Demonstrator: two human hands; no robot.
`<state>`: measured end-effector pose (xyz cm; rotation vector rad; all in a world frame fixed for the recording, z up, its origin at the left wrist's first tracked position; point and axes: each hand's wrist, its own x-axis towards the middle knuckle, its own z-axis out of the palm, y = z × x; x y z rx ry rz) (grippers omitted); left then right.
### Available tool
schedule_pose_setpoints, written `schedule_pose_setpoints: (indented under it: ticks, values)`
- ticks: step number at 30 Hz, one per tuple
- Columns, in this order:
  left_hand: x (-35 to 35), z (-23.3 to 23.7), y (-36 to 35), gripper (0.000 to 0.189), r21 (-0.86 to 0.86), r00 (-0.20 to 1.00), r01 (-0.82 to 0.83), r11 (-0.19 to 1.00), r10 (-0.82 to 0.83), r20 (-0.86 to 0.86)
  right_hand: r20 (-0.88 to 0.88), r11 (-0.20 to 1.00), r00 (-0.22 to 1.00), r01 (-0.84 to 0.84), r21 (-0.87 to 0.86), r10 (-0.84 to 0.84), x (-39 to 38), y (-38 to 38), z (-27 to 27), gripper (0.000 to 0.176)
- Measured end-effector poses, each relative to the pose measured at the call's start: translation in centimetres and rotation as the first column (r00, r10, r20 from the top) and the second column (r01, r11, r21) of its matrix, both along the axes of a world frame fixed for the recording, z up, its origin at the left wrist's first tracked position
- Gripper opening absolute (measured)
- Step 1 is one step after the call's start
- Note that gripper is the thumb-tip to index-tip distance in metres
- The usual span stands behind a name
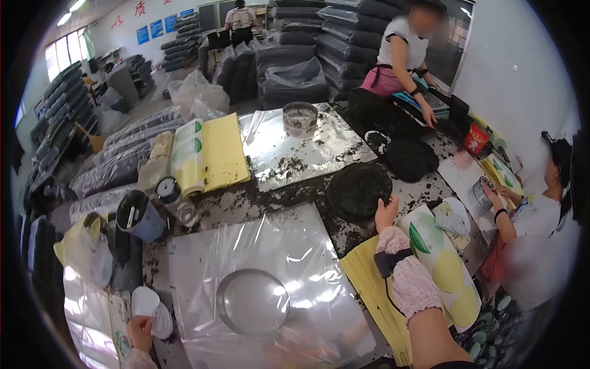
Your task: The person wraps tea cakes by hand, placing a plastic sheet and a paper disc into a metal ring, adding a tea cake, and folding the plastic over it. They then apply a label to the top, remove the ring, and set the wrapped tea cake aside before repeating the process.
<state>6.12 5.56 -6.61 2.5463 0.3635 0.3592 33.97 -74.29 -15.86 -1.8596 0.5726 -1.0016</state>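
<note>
Picking-up step, we judge: at near left, left hand (140, 333) pinches a white disc (145, 302), grip closed; right hand (386, 214) curls at the dark cake's (358, 189) near right edge, hold unclear; any lift calls for separating one disc.

- On the tabletop (158, 252), at the near edge: plate (196, 258), with ring (222, 309) on it
- At the far edge: second plate (264, 132), with second ring (300, 125) on it
- Right of the gap between plates: disc (359, 189); beyond it, farther right, second disc (413, 160)
- Right of the near plate: paper stack (369, 295), then label sheet (424, 237)
- Left of the far plate: second paper stack (224, 150), then label roll (187, 154)
- Toward the left edge: jar (184, 211); left of it, pitcher (147, 226)
- Near left corner: paper rounds (161, 320)
- Toward the far right corner: tub (476, 140)
- Behind the far edge: bags (347, 37)
</note>
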Motion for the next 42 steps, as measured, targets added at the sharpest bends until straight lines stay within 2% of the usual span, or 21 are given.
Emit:
schedule_pose_setpoints:
  ticks: [4, 5, 7, 9, 11, 13, 14, 15, 16, 17, 19, 20, 22, 24, 25, 27, 30, 31, 34, 37, 42]
  values:
    - [0.7, 2.5, -3.1, 0.017, -0.087, 0.996, -0.092, 0.992, 0.093, 0.012, 0.092, 0.834, 0.989, -0.145, 0.532, 0.113, -3.3, 1.8, 3.9, 0.044]
    - [0.9, 3.4, -5.2, 0.013, 0.11, 0.993, -0.102, 0.989, 0.095, 0.071, 0.178, 0.795, 0.978, -0.196, 0.574, 0.112, -3.8, 2.5, 4.2, 0.042]
    - [2.2, 5.5, -12.6, 0.005, 0.08, 0.904, 0.131, 0.988, -0.152, 0.399, 0.296, 0.626, 0.923, -0.385, 0.678, 0.247, -6.5, 5.6, 8.1, 0.043]
    - [2.9, 7.6, -19.8, 0.011, 0.258, 0.81, 0.385, 0.886, -0.459, 0.365, 0.196, 0.626, 0.916, -0.385, 0.678, 0.351, -8.9, 7.7, 9.3, 0.043]
    - [3.8, 6.8, -25.4, 0.015, 0.27, 0.709, 0.599, 0.754, -0.656, 0.258, -0.168, 0.867, 0.852, -0.498, 0.032, 0.496, -11.5, 9.9, 8.6, 0.039]
    - [4.0, 3.3, -27.2, 0.019, 0.261, 0.68, 0.715, 0.649, -0.732, -0.04, -0.373, 0.593, 0.855, -0.519, -0.616, 0.361, -14.2, 13.1, 9.0, 0.044]
    - [4.6, 3.5, -29.2, 0.021, 0.202, 0.657, 0.723, 0.661, -0.748, 0.094, -0.403, 0.558, 0.822, -0.569, -0.604, 0.403, -15.3, 14.4, 9.3, 0.046]
    - [4.2, 4.5, -29.5, 0.022, 0.165, 0.665, 0.704, 0.69, -0.723, 0.186, -0.232, 0.779, 0.786, -0.61, -0.146, 0.573, -16.1, 15.5, 10.7, 0.043]
    - [2.5, 5.9, -28.0, 0.024, 0.142, 0.704, 0.657, 0.74, -0.67, 0.234, 0.009, 0.68, 0.746, -0.611, 0.405, 0.666, -17.1, 18.7, 11.6, 0.041]
    - [2.6, 8.3, -27.3, 0.031, 0.172, 0.626, 0.707, 0.686, -0.72, 0.3, 0.234, 0.296, 0.747, -0.501, 0.813, 0.623, -17.4, 22.3, 11.6, 0.039]
    - [2.3, 11.8, -25.4, 0.034, 0.211, 0.511, 0.746, 0.632, -0.746, 0.427, 0.203, 0.229, 0.658, -0.509, 0.83, 0.725, -18.3, 25.7, 10.8, 0.041]
    - [2.6, 12.0, -25.0, 0.042, 0.09, 0.625, 0.705, 0.704, -0.676, 0.391, 0.172, 0.224, 0.624, -0.504, 0.834, 0.762, -19.4, 26.2, 10.2, 0.041]
    - [3.6, 11.7, -24.9, 0.058, -0.138, 0.801, 0.579, 0.804, -0.528, 0.283, 0.095, 0.264, 0.544, -0.544, 0.797, 0.833, -20.3, 27.6, 9.6, 0.042]
    - [5.0, 5.9, -24.2, 0.078, 0.058, 0.816, 0.566, 0.822, -0.569, 0.1, -0.085, 0.384, 0.435, -0.668, 0.637, 0.896, -20.4, 28.1, 7.6, 0.052]
    - [5.5, 3.7, -23.7, 0.088, 0.16, 0.823, 0.56, 0.813, -0.568, 0.005, -0.26, 0.513, 0.447, -0.801, 0.311, 0.856, -20.3, 28.2, 9.3, 0.061]
    - [6.5, 3.7, -23.4, 0.122, 0.194, 0.783, 0.622, 0.759, -0.608, -0.133, -0.503, 0.432, 0.595, -0.803, -0.412, 0.627, -20.3, 28.2, 15.4, 0.081]
    - [8.0, 7.0, -26.4, 0.143, 0.265, 0.751, 0.65, 0.713, -0.547, -0.37, -0.74, 0.138, 0.299, -0.952, -0.272, 0.602, -17.9, 31.4, 18.6, 0.119]
    - [8.3, 6.6, -27.2, 0.142, 0.318, 0.739, 0.664, 0.677, -0.53, -0.415, -0.826, 0.058, 0.334, -0.936, -0.346, 0.454, -17.4, 33.0, 16.2, 0.108]
    - [9.0, 4.8, -29.0, 0.132, 0.53, 0.764, 0.643, 0.553, -0.414, -0.494, -0.847, 0.085, 0.461, -0.886, -0.456, 0.263, -17.2, 36.4, 10.7, 0.087]
    - [9.3, -1.9, -29.8, 0.12, 0.682, 0.881, 0.468, 0.563, -0.358, -0.309, -0.835, 0.117, 0.508, -0.861, -0.494, 0.212, -17.4, 37.3, 8.1, 0.084]
    - [11.4, -0.8, -28.3, 0.092, 0.374, 0.638, 0.764, 0.526, -0.526, -0.563, -0.872, 0.084, 0.303, -0.952, -0.294, 0.384, -15.8, 36.2, 6.4, 0.096]
